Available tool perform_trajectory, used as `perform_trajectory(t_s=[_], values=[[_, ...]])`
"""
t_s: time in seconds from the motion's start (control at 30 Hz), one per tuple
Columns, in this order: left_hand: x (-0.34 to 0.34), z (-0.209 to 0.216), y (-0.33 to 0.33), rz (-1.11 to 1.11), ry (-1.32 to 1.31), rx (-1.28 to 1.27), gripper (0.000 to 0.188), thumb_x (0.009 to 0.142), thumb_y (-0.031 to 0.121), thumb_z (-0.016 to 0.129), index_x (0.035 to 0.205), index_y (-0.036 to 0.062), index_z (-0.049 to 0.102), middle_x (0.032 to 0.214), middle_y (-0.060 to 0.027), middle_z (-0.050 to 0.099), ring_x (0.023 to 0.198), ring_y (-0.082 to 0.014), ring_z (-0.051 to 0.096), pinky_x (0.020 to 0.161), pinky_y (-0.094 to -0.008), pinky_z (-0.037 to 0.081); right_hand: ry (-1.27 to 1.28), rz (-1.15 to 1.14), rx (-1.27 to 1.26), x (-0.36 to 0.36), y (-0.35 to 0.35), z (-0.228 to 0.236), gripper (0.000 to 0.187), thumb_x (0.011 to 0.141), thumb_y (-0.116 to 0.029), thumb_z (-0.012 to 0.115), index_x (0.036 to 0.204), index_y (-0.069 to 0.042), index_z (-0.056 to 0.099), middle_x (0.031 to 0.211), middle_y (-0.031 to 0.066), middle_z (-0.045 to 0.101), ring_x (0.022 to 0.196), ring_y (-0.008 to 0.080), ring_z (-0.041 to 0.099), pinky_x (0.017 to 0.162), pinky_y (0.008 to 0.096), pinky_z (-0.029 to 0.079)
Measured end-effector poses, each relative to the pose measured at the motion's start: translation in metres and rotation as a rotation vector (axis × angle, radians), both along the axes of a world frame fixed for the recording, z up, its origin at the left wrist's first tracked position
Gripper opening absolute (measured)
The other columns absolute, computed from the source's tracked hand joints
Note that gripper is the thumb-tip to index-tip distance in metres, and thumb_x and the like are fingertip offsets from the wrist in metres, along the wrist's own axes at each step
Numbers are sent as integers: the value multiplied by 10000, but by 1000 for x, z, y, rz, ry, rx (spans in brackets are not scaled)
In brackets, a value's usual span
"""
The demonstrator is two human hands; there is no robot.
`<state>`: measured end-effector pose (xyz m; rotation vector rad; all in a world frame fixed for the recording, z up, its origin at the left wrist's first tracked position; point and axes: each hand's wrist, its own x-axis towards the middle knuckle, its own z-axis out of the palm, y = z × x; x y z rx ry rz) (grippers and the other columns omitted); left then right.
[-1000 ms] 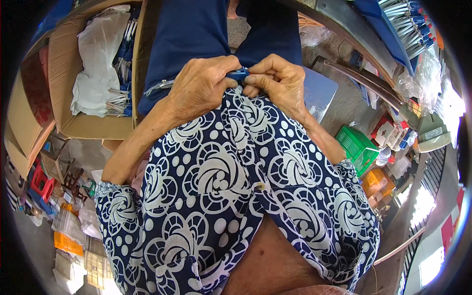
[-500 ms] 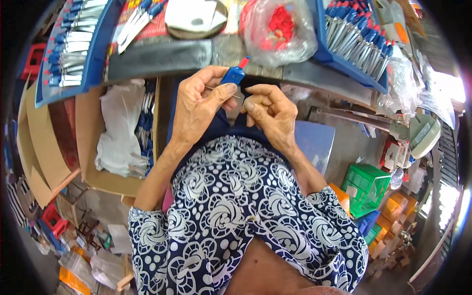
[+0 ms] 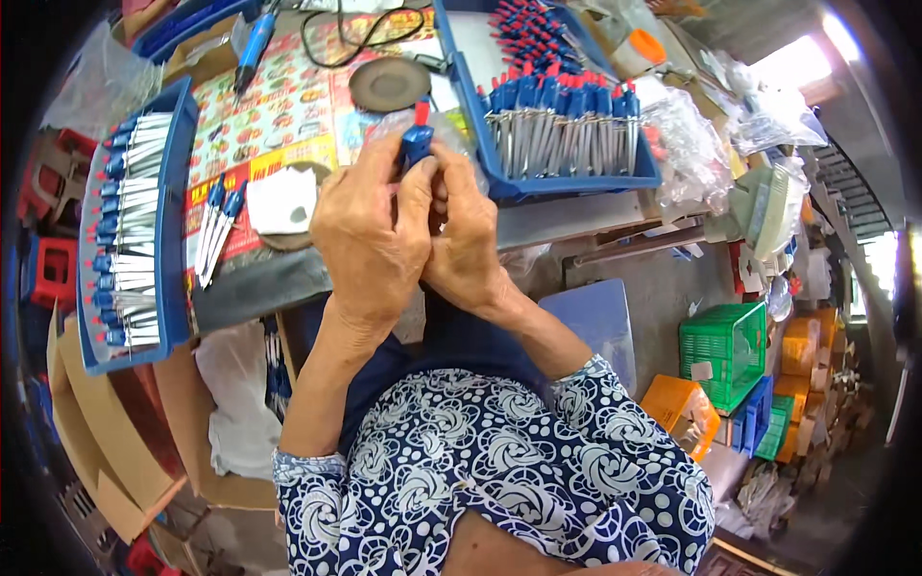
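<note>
Printed paper (image 3: 288,91) covers part of the desk (image 3: 576,216), where one blue tray (image 3: 176,211) sits at nine o'clock and a second tray (image 3: 576,184), packed with red-tipped tools (image 3: 562,125), at one. Between eleven and twelve o'clock, the left hand (image 3: 370,216) has its grip clamped on a red-tipped blue plastic handle (image 3: 417,144); the right hand (image 3: 463,226) curls against it, its own grip too hidden to tell.

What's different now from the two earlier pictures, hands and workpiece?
The left hand has carried the blue piece from low against the body toward the bench edge, never letting go in these pictures. The right hand, apart from it half a second ago, has closed in against the left; its fingertips are hidden. Both blue trays and the green crate look unmoved; the view itself shifted.
</note>
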<state>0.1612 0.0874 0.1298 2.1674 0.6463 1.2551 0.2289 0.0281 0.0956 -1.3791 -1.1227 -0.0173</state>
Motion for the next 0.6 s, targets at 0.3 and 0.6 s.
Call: perform_trajectory(t_s=[0.3, 0.6], values=[[-21, -11, 8, -225, -136, -212, 280, 844, 48, 481, 1111, -35, 508, 993, -128, 588, 930, -176, 551, 811, -265, 417, -123, -79, -130, 130, 5, 100, 292, 780, -93, 577, 1049, 2, 517, 810, 54, 608, 620, 74, 540, 504, 200, 421], [-86, -53, 19, 38, -69, -449, 224, 834, 18, 479, 1042, -38, 543, 944, -108, 588, 846, -162, 558, 776, -258, 426, -930, -333, -459, 358, 60, 86, 356, 760, -180, 552, 1095, -70, 503, 812, 115, 609, 686, 225, 591, 584, 321, 460]])
